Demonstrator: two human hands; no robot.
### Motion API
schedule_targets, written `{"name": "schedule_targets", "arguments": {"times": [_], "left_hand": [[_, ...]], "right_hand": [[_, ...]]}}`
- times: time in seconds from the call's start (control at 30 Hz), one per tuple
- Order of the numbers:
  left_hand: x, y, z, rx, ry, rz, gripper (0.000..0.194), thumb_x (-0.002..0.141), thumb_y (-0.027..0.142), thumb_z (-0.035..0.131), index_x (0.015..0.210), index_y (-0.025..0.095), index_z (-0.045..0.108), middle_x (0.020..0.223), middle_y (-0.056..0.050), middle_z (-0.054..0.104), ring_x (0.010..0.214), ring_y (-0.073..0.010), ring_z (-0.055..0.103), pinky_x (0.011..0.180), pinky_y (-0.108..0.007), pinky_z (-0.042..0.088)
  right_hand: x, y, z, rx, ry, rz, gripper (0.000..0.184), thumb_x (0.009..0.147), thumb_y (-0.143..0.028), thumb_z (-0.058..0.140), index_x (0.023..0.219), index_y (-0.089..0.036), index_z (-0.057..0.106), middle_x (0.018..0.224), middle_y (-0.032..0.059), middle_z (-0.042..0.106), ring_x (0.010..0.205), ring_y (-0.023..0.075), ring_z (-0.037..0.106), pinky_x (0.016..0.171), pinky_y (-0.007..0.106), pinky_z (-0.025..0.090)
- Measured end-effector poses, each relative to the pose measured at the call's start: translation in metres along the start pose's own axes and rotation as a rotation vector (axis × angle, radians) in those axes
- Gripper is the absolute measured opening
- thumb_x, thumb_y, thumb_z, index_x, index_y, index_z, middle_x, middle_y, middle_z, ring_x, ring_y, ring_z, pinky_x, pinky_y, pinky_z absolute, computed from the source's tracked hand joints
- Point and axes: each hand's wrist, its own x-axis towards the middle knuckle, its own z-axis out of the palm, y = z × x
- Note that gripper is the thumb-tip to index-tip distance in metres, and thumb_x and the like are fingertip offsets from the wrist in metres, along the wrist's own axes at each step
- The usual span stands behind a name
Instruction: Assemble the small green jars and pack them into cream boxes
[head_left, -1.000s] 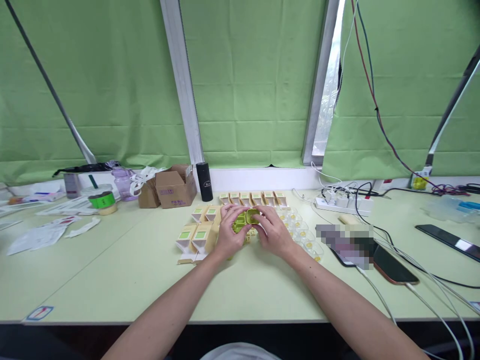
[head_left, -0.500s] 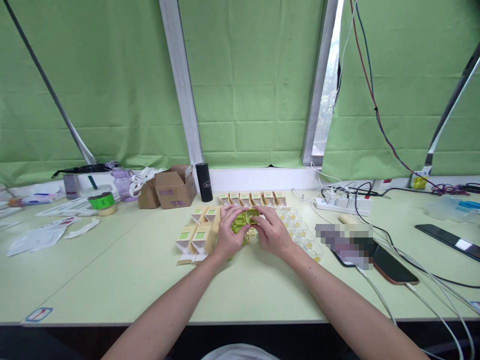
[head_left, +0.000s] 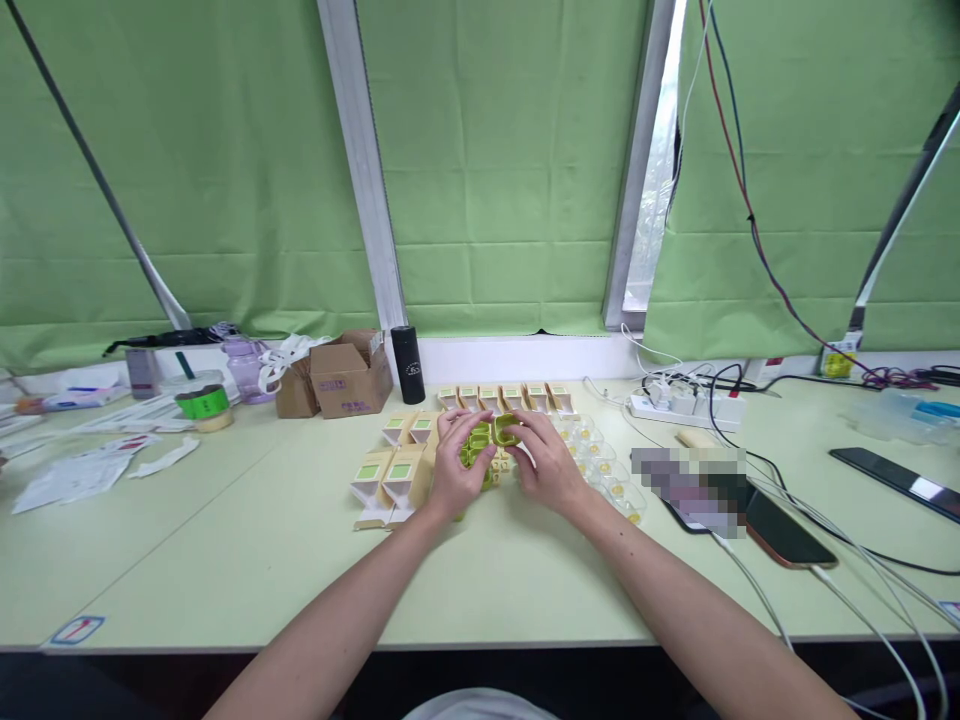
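Observation:
A small olive-green square cup (head_left: 505, 430) is held tilted between the thumb and fingers of my right hand (head_left: 551, 462), its hollow side facing me. My left hand (head_left: 459, 468) is just left of it, thumb and fingers apart and curved, the fingertips close to the cup's left edge. More green cups (head_left: 475, 443) show in the gap between the left thumb and fingers, partly covered by that hand. Small yellow pieces (head_left: 501, 466) lie on the table between the hands. Clear cups with yellow centres (head_left: 604, 468) stand in rows beside my right hand.
Open cream cartons with green panels (head_left: 401, 480) stand left of my hands, and a row of similar cartons (head_left: 510, 398) is behind. Farther back are a cardboard box (head_left: 352, 375) and black bottle (head_left: 409, 365). Phones (head_left: 787, 525), cables and a power strip (head_left: 686, 408) occupy the right.
The green cup has tilted and shifted slightly in my right hand. My left fingers and thumb have drawn back a little to the left from it.

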Motion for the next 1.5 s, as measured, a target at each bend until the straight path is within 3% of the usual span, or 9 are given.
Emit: {"name": "schedule_targets", "arguments": {"times": [0.27,0.37,0.5,0.63,0.9,1.03,1.2,1.37,1.5], "left_hand": [[0.0,0.002,-0.002,0.05,0.045,-0.024,0.032,0.099,0.026,0.059,0.13,0.022,0.068,0.122,-0.011,0.072,0.13,-0.0309,0.049,0.113,-0.052,0.045],[0.001,0.004,-0.002,0.077,0.04,-0.015,0.036,0.096,0.02,0.058,0.13,0.023,0.066,0.125,-0.011,0.07,0.131,-0.0313,0.047,0.114,-0.054,0.043],[0.0,0.005,-0.001,0.119,0.0,0.018,0.043,0.091,0.016,0.059,0.133,0.023,0.064,0.132,-0.011,0.067,0.133,-0.0326,0.045,0.116,-0.056,0.041],[-0.001,0.006,0.001,0.139,-0.051,0.054,0.047,0.092,0.018,0.064,0.139,0.024,0.06,0.138,-0.011,0.066,0.136,-0.0332,0.043,0.119,-0.057,0.039],[-0.002,0.005,0.004,0.14,-0.12,0.039,0.057,0.089,0.018,0.073,0.144,0.027,0.057,0.144,-0.01,0.062,0.138,-0.0342,0.042,0.119,-0.057,0.038],[-0.003,0.004,0.006,0.161,-0.141,0.043,0.06,0.089,0.013,0.072,0.145,0.028,0.057,0.143,-0.01,0.061,0.138,-0.0336,0.04,0.12,-0.057,0.038],[-0.002,0.003,0.008,0.155,-0.137,0.051,0.047,0.09,0.01,0.067,0.133,0.029,0.068,0.133,-0.009,0.065,0.135,-0.0319,0.044,0.118,-0.057,0.041],[0.001,0.0,0.008,0.073,-0.031,-0.073,0.043,0.086,0.019,0.078,0.127,0.028,0.071,0.126,-0.008,0.069,0.131,-0.0319,0.05,0.116,-0.055,0.043],[0.003,-0.009,0.008,-0.074,0.056,-0.261,0.044,0.083,0.022,0.082,0.126,0.027,0.072,0.129,-0.009,0.065,0.127,-0.0289,0.058,0.113,-0.048,0.047]], "right_hand": [[0.001,-0.001,0.001,0.047,0.078,0.118,0.02,0.105,-0.025,0.055,0.123,-0.024,0.064,0.128,0.0157,0.07,0.124,0.0298,0.066,0.104,0.051,0.056],[0.004,-0.004,0.001,0.119,0.092,0.256,0.019,0.107,-0.033,0.052,0.116,-0.022,0.064,0.11,0.0117,0.075,0.102,0.0259,0.072,0.089,0.041,0.059],[0.004,-0.008,0.002,0.234,0.063,0.493,0.031,0.109,-0.046,0.046,0.096,-0.023,0.061,0.079,0.003,0.071,0.069,0.0189,0.068,0.068,0.031,0.053],[0.004,-0.009,0.005,0.394,0.038,0.632,0.043,0.107,-0.061,0.046,0.091,-0.023,0.06,0.072,0.0017,0.069,0.064,0.0179,0.066,0.064,0.029,0.051],[0.003,-0.006,0.007,0.543,0.046,0.745,0.053,0.1,-0.072,0.054,0.083,-0.022,0.063,0.062,-0.0001,0.065,0.054,0.0161,0.062,0.054,0.027,0.047],[0.004,-0.008,0.006,0.491,0.003,0.755,0.057,0.098,-0.076,0.052,0.08,-0.023,0.064,0.061,0.0005,0.066,0.053,0.0169,0.062,0.053,0.028,0.048],[0.007,-0.01,-0.001,0.41,-0.038,0.709,0.058,0.101,-0.074,0.048,0.076,-0.023,0.063,0.061,0.0016,0.068,0.055,0.0179,0.063,0.057,0.029,0.048],[0.012,-0.004,-0.016,0.129,-0.089,0.627,0.044,0.108,-0.05,0.043,0.084,-0.023,0.067,0.067,0.0012,0.072,0.059,0.0175,0.064,0.063,0.029,0.044],[0.017,-0.004,-0.027,-0.245,-0.28,0.574,0.02,0.1,-0.03,0.055,0.092,-0.023,0.072,0.077,0.0027,0.076,0.072,0.0204,0.068,0.067,0.03,0.041]]}}
